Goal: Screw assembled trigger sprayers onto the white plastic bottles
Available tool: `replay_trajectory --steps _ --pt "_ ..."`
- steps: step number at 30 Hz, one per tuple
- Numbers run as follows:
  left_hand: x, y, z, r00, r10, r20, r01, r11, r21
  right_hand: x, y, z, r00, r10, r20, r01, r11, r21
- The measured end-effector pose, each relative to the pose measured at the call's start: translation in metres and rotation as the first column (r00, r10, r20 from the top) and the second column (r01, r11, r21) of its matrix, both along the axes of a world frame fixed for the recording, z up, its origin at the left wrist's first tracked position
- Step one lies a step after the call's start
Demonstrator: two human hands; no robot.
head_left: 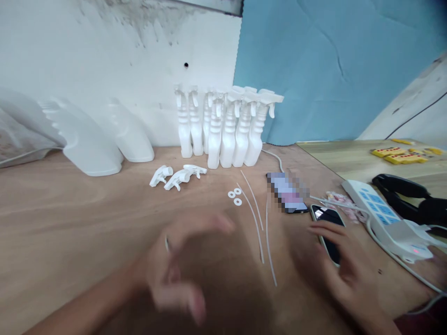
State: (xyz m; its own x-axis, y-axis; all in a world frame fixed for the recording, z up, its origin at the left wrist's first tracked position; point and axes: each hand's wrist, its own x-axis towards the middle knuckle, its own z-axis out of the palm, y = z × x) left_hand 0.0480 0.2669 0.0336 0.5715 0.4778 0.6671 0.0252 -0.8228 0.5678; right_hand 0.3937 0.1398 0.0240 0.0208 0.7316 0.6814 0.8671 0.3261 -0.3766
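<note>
Topped bottles (228, 145) far; bare bottles (92, 146) left
Trigger heads (178, 179), washers (235, 202), tubes (268, 246) lie loose, unfitted; left hand (161, 265) and right hand (349, 266) blurred, fingers apart.

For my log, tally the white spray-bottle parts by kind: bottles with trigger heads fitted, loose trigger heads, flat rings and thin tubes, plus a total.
Bottles with trigger heads fitted: 7 visible
Loose trigger heads: 3
Flat rings: 3
Thin tubes: 3
Total: 16
</note>
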Motion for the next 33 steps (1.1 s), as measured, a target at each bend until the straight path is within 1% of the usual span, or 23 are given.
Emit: replay_trajectory --steps 1,2,3,4,5,7,9,11,13,14,16,17,19,22,25,28,31,33 --pt "-0.003 0.018 0.0 0.997 0.071 0.034 -0.071 0.997 -0.003 -0.015 0.007 0.005 0.991 0.112 0.071 -0.108 0.993 -0.049" --pt "-0.007 0.036 -0.002 0.984 0.165 0.06 -0.165 0.986 -0.016 -0.029 0.015 0.009 0.963 0.227 0.147 -0.208 0.969 -0.137" --pt "-0.011 0.055 -0.005 0.934 0.347 0.089 -0.35 0.937 0.013 -0.042 0.024 0.013 0.926 0.321 0.2 -0.277 0.935 -0.222" --pt "-0.016 0.071 -0.01 0.875 0.48 0.067 -0.484 0.872 0.072 -0.052 0.033 0.017 0.891 0.388 0.235 -0.323 0.906 -0.274" --pt "-0.021 0.085 -0.014 0.828 0.56 0.031 -0.558 0.818 0.141 -0.061 0.043 0.019 0.869 0.427 0.251 -0.338 0.881 -0.331" --pt "-0.028 0.103 -0.023 0.762 0.642 -0.083 -0.603 0.751 0.268 -0.074 0.064 0.02 0.859 0.434 0.272 -0.3 0.856 -0.421" --pt "-0.031 0.107 -0.028 0.717 0.669 -0.198 -0.583 0.73 0.355 -0.081 0.084 0.015 0.867 0.373 0.329 -0.211 0.875 -0.437" --pt "-0.028 0.104 -0.031 0.678 0.674 -0.293 -0.549 0.73 0.408 -0.085 0.101 0.007 0.872 0.297 0.389 -0.118 0.899 -0.423" --pt "-0.023 0.098 -0.032 0.638 0.682 -0.357 -0.526 0.725 0.445 -0.086 0.111 -0.001 0.874 0.254 0.415 -0.074 0.913 -0.401" --pt "-0.021 0.095 -0.032 0.614 0.693 -0.378 -0.524 0.716 0.46 -0.086 0.113 -0.005 0.875 0.247 0.416 -0.075 0.918 -0.389" --pt "-0.019 0.091 -0.032 0.577 0.71 -0.404 -0.532 0.702 0.473 -0.085 0.113 -0.011 0.882 0.259 0.393 -0.108 0.924 -0.367" --pt "-0.019 0.09 -0.032 0.572 0.713 -0.406 -0.539 0.699 0.469 -0.085 0.113 -0.013 0.887 0.274 0.371 -0.136 0.924 -0.358" --pt "-0.019 0.089 -0.032 0.569 0.72 -0.396 -0.553 0.692 0.464 -0.083 0.11 -0.016 0.899 0.314 0.305 -0.202 0.916 -0.348" --pt "-0.02 0.089 -0.033 0.578 0.726 -0.373 -0.563 0.685 0.462 -0.083 0.108 -0.018 0.921 0.358 0.152 -0.289 0.891 -0.349" --pt "-0.02 0.09 -0.034 0.587 0.712 -0.384 -0.557 0.7 0.447 -0.084 0.108 -0.019 0.927 0.374 0.003 -0.351 0.873 -0.338" --pt "-0.019 0.088 -0.034 0.58 0.716 -0.389 -0.562 0.697 0.444 -0.086 0.107 -0.021 0.929 0.364 -0.071 -0.366 0.869 -0.333" --pt "-0.019 0.086 -0.033 0.561 0.737 -0.377 -0.588 0.675 0.446 -0.088 0.107 -0.023 0.931 0.355 -0.084 -0.362 0.866 -0.345" --pt "-0.02 0.086 -0.034 0.562 0.743 -0.363 -0.608 0.669 0.428 -0.089 0.107 -0.024 0.932 0.352 -0.084 -0.358 0.869 -0.341"
